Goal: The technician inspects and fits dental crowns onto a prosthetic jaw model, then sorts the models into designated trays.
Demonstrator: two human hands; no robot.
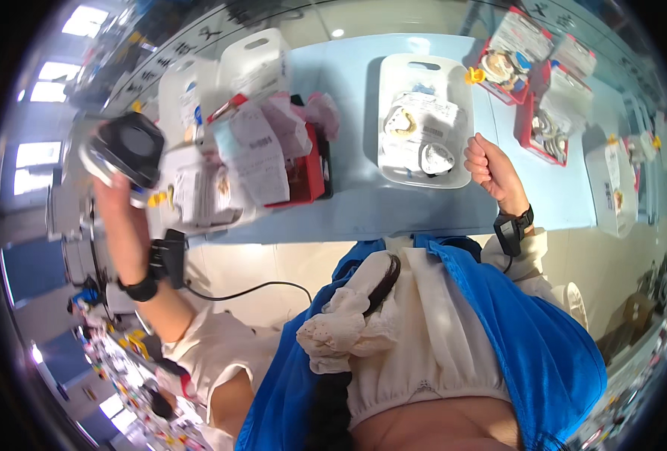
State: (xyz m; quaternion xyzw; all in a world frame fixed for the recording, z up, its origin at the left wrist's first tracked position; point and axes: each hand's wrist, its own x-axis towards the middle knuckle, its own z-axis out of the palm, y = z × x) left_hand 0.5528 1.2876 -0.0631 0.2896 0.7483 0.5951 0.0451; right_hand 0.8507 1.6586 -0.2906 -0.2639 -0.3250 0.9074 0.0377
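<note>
At the far left, my left hand (116, 197) is raised with its fingers wrapped round a black and white handheld device (132, 144); its exact kind does not show. My right hand (490, 167) makes a loose fist just off the right side of a white plastic tray (388, 167), with nothing visible in it. Inside that tray lie a cream and yellow dental model (402, 122), a whitish model-like piece (436, 158) with a dark part, printed paper slips (437, 111) and a small blue item.
Left on the blue table (348, 203), a red box (312, 177) sits under paper slips (255, 154) beside more white trays (255, 56). Red boxes (532, 135) with models and papers stand at the right, near another white tray (611, 188). A cable (258, 286) hangs from my left wrist strap.
</note>
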